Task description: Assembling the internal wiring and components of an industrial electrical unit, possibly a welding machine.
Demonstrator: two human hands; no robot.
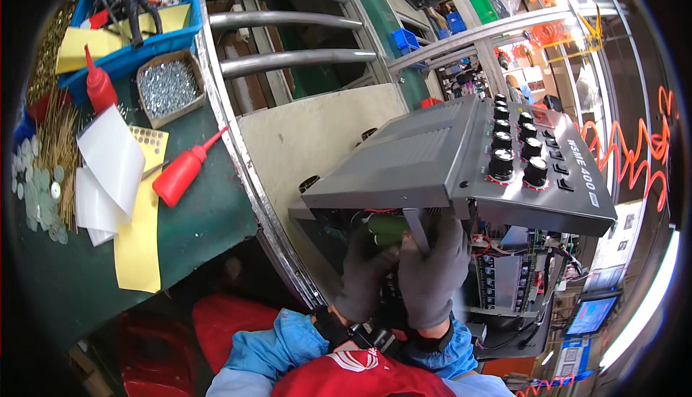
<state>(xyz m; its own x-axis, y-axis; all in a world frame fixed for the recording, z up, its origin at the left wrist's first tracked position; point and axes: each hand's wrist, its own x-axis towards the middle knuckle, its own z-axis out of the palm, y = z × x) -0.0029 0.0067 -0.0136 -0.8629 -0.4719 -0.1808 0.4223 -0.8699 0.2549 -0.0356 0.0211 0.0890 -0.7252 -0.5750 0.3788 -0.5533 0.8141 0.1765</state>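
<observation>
A grey metal machine housing [404, 159] with black knobs on its sloped panel stands before me, open on the side facing me. Both my hands, in dark grey gloves, reach into that opening. My left hand [362, 278] is closed, its fingers curled beside a green cylindrical part [387, 229] in the shadow. My right hand [432, 274] is closed too, next to a flat metal strip [416, 230] at the edge of the opening. The fingertips of both hands come close together; what they grip is hidden. Circuit boards [508, 281] and wires show to the right.
A green bench [202, 253] at the left carries a red squeeze bottle [180, 175], yellow sheets [137, 260], white paper [112, 159] and a box of small metal parts [167, 88]. Metal rollers [295, 62] run beyond it. A red stool [155, 357] stands low left.
</observation>
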